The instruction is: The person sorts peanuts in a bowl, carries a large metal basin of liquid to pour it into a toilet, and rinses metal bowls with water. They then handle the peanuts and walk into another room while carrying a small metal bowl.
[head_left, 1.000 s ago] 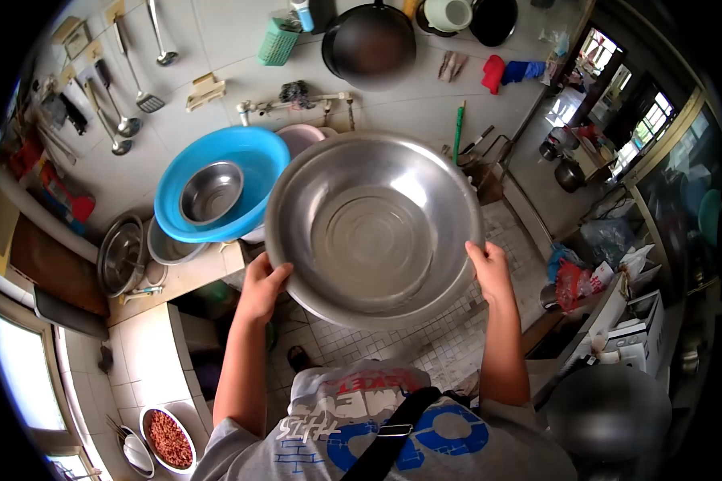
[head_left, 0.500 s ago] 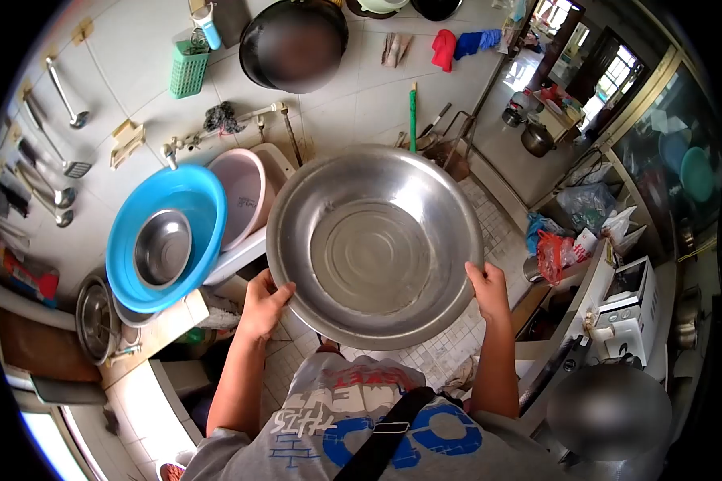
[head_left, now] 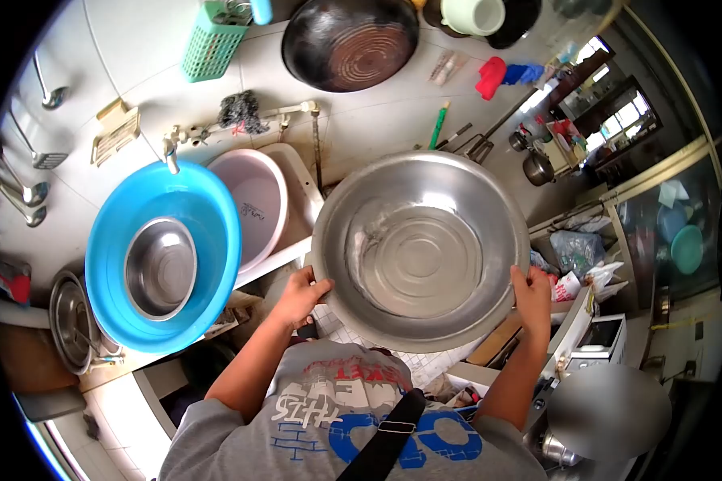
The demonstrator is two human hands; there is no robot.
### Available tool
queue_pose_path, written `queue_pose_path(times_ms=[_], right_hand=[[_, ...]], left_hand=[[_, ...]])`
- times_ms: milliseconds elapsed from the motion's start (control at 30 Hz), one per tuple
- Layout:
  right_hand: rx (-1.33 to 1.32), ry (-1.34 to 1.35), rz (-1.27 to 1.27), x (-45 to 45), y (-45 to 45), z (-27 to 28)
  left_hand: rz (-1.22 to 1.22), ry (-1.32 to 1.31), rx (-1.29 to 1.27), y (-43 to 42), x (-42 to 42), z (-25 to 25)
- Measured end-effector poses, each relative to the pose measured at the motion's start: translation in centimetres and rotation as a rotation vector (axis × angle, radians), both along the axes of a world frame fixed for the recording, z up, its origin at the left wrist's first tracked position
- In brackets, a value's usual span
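A large round steel basin (head_left: 429, 256) is held up in front of my chest, its inside facing me. My left hand (head_left: 301, 295) grips its rim at the lower left, thumb on top. At the lower right, my right hand (head_left: 532, 295) pinches the rim. Fingertips of both hands are hidden behind the basin. Left of it, a blue basin (head_left: 208, 240) stands with a small steel bowl (head_left: 162, 268) in it. A pink basin (head_left: 257, 212) sits in the white sink (head_left: 302, 188) between the blue basin and the steel one.
A faucet (head_left: 171, 148) juts from the wall above the blue basin. A dark wok (head_left: 350, 44) and a green basket (head_left: 214, 42) hang higher up. Steel lids (head_left: 70, 321) lean at the left. Shelves with bags (head_left: 578, 250) and a white appliance (head_left: 600, 341) stand at the right.
Both hands, still gripping the steel basin, have shifted right in view. The blue and pink basins appear larger and nearer, and more of the pink basin and sink shows.
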State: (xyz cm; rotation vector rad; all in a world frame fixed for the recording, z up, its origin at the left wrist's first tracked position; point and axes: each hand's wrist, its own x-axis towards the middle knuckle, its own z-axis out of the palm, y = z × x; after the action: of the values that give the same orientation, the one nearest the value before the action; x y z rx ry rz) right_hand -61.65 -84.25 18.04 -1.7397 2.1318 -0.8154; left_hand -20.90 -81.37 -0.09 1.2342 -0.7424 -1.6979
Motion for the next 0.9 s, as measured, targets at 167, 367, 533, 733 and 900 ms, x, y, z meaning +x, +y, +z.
queue_pose_path(times_ms=[167,367,533,733,900], right_hand=[[0.021,0.161,0.077,3.8,-3.8,4.0],[0.053,-0.008,0.210,8.1,-7.9,6.1],[0.087,-0.142,0.351,10.9,-10.8,6.4],[0.078,-0.354,0.593,17.3,-12.8,7.4],[0.034,-0.317,0.638,22.0,-13.8,7.8]], left_hand=[[0.020,0.159,0.173,-0.6,0.1,2.6],[0.202,0.341,0.199,-0.1,-0.6,-2.2],[0.274,0.447,0.232,0.2,0.3,-2.1],[0.369,0.531,0.276,0.5,2.1,-1.9],[0.384,0.638,0.317,0.6,3.2,-5.1]])
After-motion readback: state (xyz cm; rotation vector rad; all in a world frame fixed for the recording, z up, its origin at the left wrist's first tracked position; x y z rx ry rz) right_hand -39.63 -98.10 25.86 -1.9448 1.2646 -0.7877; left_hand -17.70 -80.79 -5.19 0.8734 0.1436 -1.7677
